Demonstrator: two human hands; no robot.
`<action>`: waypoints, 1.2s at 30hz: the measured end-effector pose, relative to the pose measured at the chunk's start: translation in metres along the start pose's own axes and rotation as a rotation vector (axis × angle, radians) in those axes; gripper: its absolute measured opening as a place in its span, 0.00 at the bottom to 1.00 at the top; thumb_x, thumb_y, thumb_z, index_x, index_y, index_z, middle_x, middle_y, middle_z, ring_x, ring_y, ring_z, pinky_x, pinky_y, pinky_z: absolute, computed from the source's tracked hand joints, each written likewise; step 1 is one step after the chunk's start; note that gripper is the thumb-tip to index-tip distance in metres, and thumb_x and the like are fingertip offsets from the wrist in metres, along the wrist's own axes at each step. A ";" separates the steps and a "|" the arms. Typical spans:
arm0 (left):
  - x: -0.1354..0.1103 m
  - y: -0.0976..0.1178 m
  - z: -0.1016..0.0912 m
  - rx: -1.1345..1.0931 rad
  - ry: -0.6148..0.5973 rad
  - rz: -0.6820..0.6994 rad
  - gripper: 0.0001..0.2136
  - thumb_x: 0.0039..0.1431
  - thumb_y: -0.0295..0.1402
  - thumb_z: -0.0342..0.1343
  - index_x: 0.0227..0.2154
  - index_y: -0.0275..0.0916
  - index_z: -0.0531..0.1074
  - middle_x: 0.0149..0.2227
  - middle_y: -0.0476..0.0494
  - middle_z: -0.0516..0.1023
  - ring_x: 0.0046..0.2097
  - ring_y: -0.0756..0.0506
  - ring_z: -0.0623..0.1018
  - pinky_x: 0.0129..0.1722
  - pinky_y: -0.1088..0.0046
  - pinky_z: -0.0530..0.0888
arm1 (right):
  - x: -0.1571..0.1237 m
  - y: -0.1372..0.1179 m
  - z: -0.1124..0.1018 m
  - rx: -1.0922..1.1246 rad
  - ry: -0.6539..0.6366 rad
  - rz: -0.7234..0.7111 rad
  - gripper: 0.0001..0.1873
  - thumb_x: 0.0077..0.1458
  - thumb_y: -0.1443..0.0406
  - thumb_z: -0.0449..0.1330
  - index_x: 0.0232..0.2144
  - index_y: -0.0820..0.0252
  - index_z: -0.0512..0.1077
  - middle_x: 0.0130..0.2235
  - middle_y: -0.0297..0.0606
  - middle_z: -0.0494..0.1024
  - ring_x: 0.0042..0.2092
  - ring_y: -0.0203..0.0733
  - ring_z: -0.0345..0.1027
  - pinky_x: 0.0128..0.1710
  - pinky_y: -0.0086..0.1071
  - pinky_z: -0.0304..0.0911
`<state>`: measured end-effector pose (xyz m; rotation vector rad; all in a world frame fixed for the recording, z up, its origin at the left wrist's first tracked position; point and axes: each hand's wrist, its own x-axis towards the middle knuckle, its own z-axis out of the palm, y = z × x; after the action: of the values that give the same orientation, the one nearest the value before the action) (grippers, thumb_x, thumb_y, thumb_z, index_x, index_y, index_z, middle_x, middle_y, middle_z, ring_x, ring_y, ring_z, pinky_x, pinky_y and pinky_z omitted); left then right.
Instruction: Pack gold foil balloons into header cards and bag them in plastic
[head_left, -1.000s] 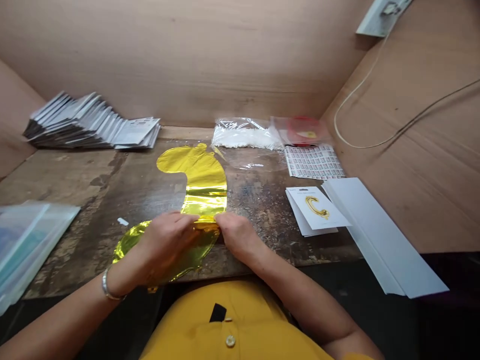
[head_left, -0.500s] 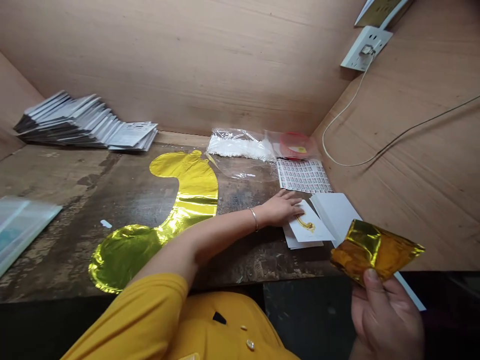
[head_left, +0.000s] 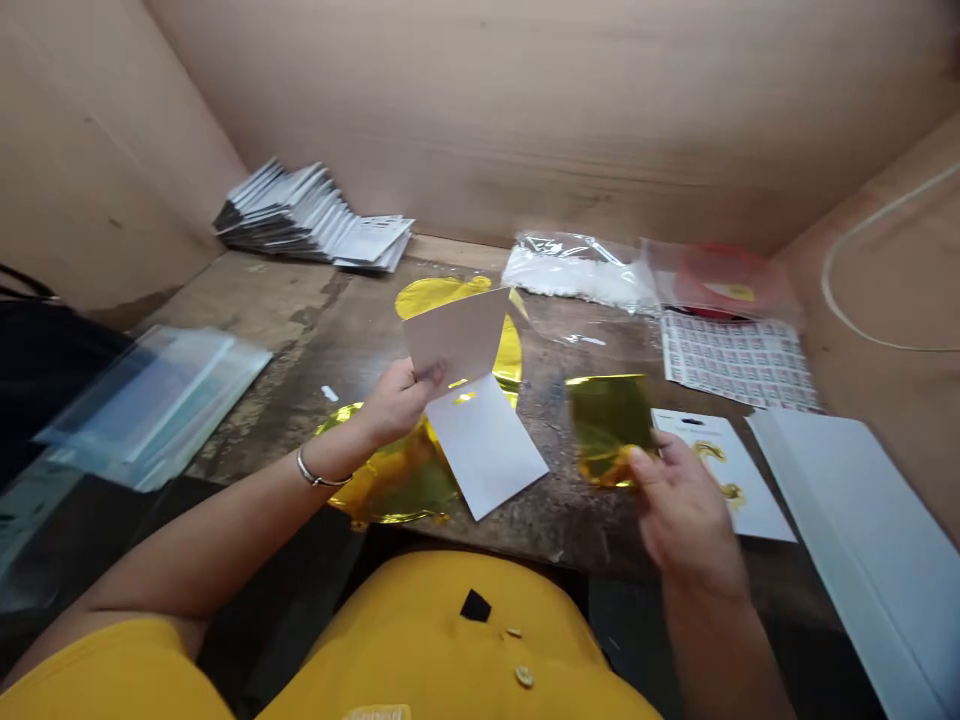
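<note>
plywood walls (head_left: 525, 120) box in a worn wooden table (head_left: 255, 340), and a pale cable (head_left: 862, 290) loops across the wall on the right. a person's yellow shirt (head_left: 450, 640) fills the bottom edge of the view. a long white folded sheet (head_left: 855, 530) lies at the right edge of the table, and a big gold foil balloon (head_left: 390, 480) lies flat near the middle. above the balloon, the left hand (head_left: 401, 405) holds up a folded-open white card (head_left: 480, 410), its fingers (head_left: 420, 375) closed on one edge and its lower flap hanging over the foil. the right hand (head_left: 682, 510), slightly blurred, is apart from it, with its fingers (head_left: 637, 457) gripping a folded piece of gold foil (head_left: 609, 430) by the lower edge. farther back lie a slumped stack of printed cards (head_left: 311, 215), clear plastic sleeves (head_left: 150, 405), a plastic bag of white material (head_left: 577, 272), a sheet of small labels (head_left: 739, 360) and a red roll in plastic (head_left: 716, 280). a card printed with a gold shape (head_left: 724, 470) lies just beyond the right hand. a metal bracelet (head_left: 319, 475) circles the left wrist.
</note>
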<state>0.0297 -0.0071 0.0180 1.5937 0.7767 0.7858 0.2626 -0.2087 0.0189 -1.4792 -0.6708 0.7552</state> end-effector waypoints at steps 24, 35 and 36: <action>-0.052 -0.048 -0.018 0.908 -0.461 0.317 0.28 0.59 0.35 0.54 0.62 0.39 0.60 0.66 0.36 0.58 0.68 0.35 0.55 0.65 0.50 0.49 | 0.005 0.024 0.108 -0.710 -0.586 -0.150 0.15 0.49 0.66 0.56 0.41 0.56 0.73 0.37 0.40 0.80 0.39 0.50 0.75 0.37 0.40 0.71; -0.035 -0.031 -0.018 0.934 -0.508 0.311 0.24 0.59 0.43 0.58 0.56 0.40 0.68 0.63 0.32 0.62 0.63 0.33 0.62 0.59 0.53 0.60 | -0.015 0.036 0.093 -0.989 -0.448 -0.705 0.09 0.62 0.66 0.52 0.31 0.56 0.71 0.39 0.43 0.77 0.44 0.48 0.68 0.46 0.43 0.66; -0.030 -0.030 -0.015 0.901 -0.433 0.282 0.16 0.61 0.37 0.55 0.51 0.40 0.72 0.59 0.34 0.68 0.59 0.35 0.67 0.57 0.55 0.64 | -0.015 0.045 0.097 -0.990 -0.416 -0.695 0.09 0.62 0.66 0.53 0.30 0.56 0.70 0.37 0.42 0.77 0.43 0.48 0.67 0.45 0.42 0.66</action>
<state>-0.0017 -0.0190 -0.0123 2.6112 0.6137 0.2316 0.1755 -0.1637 -0.0251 -1.7591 -1.9485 0.1400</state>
